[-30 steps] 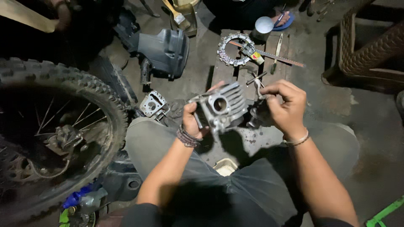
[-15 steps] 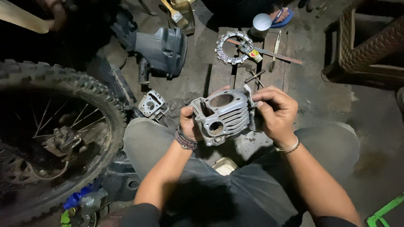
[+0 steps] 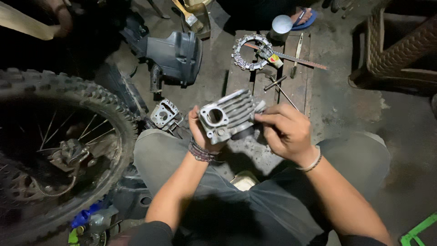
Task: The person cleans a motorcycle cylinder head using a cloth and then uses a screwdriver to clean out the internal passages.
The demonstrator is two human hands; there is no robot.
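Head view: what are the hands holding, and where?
Finned metal engine cylinder: left hand grips its flanged bore end, right hand its far finned end.

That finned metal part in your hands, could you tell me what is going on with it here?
A seated person holds a finned engine cylinder above their lap. The left hand cradles its bored end, while the right hand pinches the other end. A knobby motorcycle wheel stands at the left, a small cylinder head lies on the floor, and a toothed ring and hand tools rest on a wooden board ahead.
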